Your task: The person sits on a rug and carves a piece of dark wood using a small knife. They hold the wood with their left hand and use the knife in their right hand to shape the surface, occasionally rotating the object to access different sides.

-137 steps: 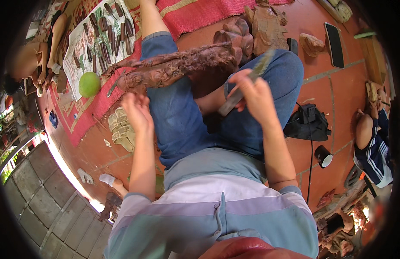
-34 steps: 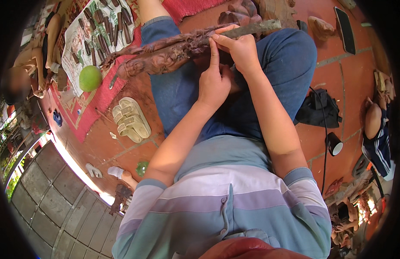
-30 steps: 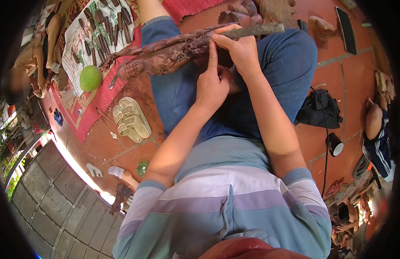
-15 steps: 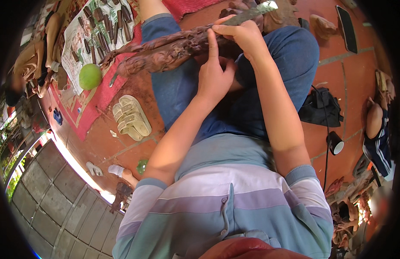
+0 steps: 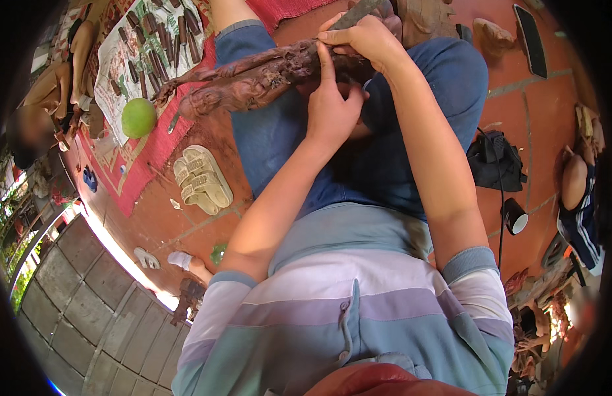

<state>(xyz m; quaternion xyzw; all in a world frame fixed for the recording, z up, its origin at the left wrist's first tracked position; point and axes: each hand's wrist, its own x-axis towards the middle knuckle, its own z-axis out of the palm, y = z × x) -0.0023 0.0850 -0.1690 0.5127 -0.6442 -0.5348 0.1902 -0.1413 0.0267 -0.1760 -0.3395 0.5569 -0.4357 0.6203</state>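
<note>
One flat tool (image 5: pixel 358 12) is clasped in the right hand (image 5: pixel 370 41) over the carving (image 5: pixel 253 89) across the left leg (image 5: pixel 266 148), while the left hand (image 5: pixel 333 109) (half open, index straight, any grip unclear) points beside the right thumb (image 5: pixel 335 37).

Angles left forearm (image 5: pixel 279 204) toward 1 o'clock and right forearm (image 5: pixel 434 138) toward 11, points index finger (image 5: pixel 326 69) of left hand (image 5: pixel 333 111) to 12 with left thumb (image 5: pixel 356 100) off toward 1, and curls right hand (image 5: pixel 372 41) into a grip, close by that fingertip.

Dark-handled tools (image 5: pixel 164 43) and a wooden carving (image 5: pixel 243 94) show a workshop.
</note>
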